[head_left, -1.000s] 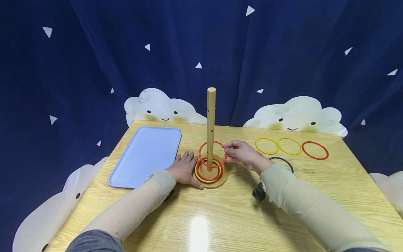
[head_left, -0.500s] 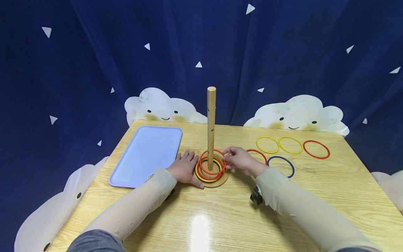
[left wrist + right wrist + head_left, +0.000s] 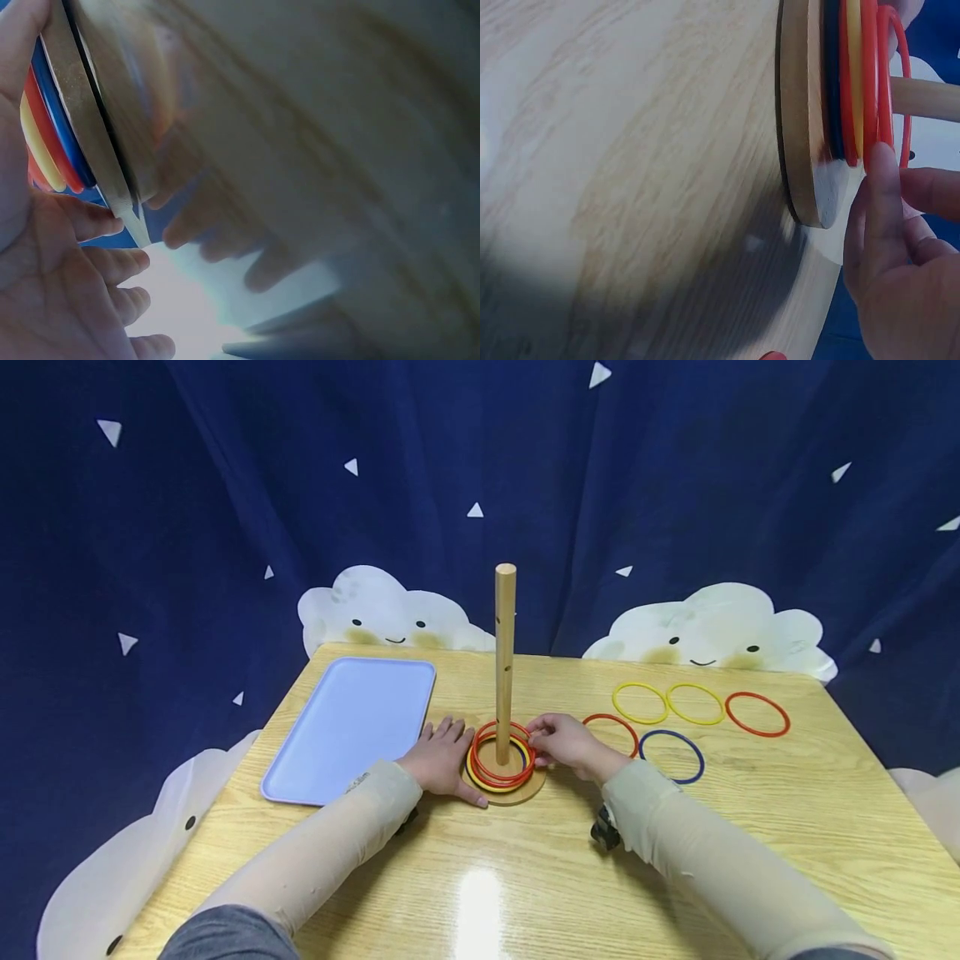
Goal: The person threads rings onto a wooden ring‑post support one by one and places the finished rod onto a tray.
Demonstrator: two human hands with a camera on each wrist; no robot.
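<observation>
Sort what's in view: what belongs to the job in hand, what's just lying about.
Belongs to the job:
Red ring, pinched by the right hand
Wooden stand, with the left hand at its base
Stacked rings on the stand
Five loose rings, probably, being similar

Apparently just lying about:
Blue tray, in neither hand
Curtain, a backdrop

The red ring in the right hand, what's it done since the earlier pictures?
The held red ring moved down around the wooden post, toward the stacked rings; the right hand came down too, still pinching it. The left hand, base and tray stayed put.
</observation>
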